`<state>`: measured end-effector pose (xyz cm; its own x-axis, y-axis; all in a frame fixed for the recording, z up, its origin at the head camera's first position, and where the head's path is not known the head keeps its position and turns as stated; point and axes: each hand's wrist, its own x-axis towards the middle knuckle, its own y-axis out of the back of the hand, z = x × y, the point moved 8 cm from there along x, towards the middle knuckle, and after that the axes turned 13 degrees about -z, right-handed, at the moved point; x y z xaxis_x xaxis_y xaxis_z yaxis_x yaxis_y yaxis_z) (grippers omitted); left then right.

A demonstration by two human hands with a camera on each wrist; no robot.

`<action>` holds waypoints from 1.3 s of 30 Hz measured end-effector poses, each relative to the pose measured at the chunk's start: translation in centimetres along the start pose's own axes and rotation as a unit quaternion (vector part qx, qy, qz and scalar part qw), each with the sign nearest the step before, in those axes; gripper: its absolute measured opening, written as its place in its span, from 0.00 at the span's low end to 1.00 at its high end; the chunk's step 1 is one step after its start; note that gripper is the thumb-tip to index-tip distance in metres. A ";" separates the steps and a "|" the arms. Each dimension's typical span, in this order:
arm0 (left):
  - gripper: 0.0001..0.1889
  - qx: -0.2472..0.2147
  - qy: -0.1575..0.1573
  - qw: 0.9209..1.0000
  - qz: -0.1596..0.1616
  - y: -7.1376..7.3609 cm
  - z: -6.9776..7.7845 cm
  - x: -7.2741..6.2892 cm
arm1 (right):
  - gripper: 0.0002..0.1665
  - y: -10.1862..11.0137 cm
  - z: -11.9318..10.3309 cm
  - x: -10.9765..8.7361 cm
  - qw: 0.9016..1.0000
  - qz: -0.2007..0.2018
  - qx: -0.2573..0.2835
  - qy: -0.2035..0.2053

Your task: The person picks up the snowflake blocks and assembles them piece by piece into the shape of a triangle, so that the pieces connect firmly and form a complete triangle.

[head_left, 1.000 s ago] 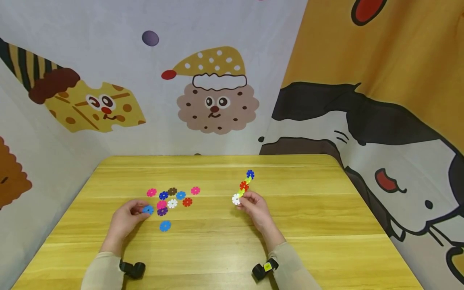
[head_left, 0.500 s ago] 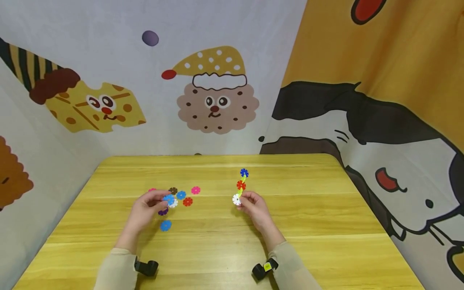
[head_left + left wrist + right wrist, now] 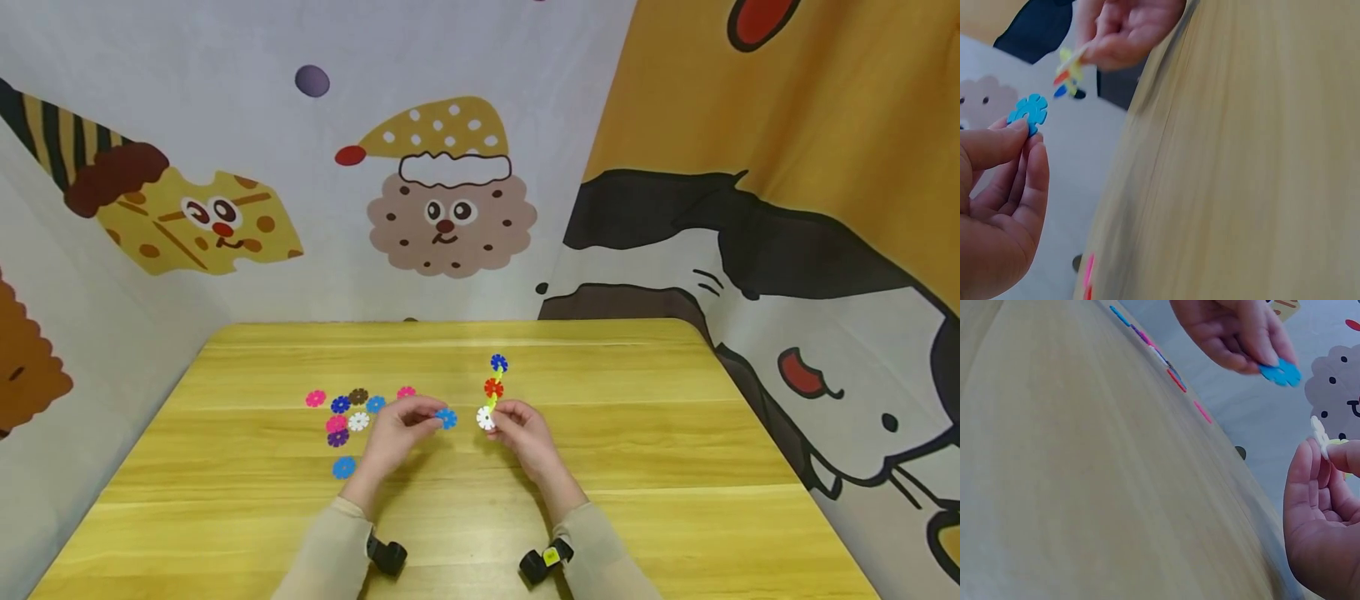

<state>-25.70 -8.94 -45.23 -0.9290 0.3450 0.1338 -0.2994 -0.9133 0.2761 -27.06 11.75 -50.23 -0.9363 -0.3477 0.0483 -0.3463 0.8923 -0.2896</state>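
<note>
In the head view my left hand [image 3: 396,435] pinches a light-blue snowflake building disc [image 3: 447,418] between thumb and forefinger. The notched edge of that disc [image 3: 1031,111] stands up past the fingertips in the left wrist view. A short way to the right, my right hand [image 3: 529,437] pinches a chain of interlocked discs near its lower end. A white disc [image 3: 486,418] forms the end nearest the left hand; above it come yellow links, a red disc [image 3: 493,387] and a dark-blue disc [image 3: 499,362]. A small gap separates the light-blue disc from the white one.
Several loose discs lie on the wooden table [image 3: 637,467] left of my hands, among them brown [image 3: 358,396], white [image 3: 358,422], purple [image 3: 338,437] and light-blue [image 3: 344,467] ones. My left hand hides part of this group. A cartoon-printed cloth [image 3: 450,300] hangs behind the table.
My left hand has carried the light-blue disc from the left of the loose discs rightward, close to the chain. The right hand stays nearly in place, its chain tilted slightly more upright.
</note>
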 end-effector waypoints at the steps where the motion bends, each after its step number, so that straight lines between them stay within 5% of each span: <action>1: 0.10 -0.003 -0.004 1.000 0.001 -0.4 0.1 0.2 | 0.07 0.0 0.0 0.0 1.000 -0.001 -0.001 -0.002; 12: 0.09 -0.003 -0.024 0.999 0.043 -2.6 1.0 1.7 | 0.07 -0.3 -0.1 0.0 1.000 -0.011 0.003 -0.008; 39: 0.06 0.007 -0.031 0.995 0.094 -3.3 1.4 2.0 | 0.09 -0.5 0.1 -0.3 0.998 -0.008 0.069 -0.006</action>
<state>-26.29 -4.94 -44.57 -0.9531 0.1822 0.2416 -0.1190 -0.9598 0.2543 -26.57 11.43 -50.17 -0.9296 -0.3662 0.0418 -0.3492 0.8387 -0.4179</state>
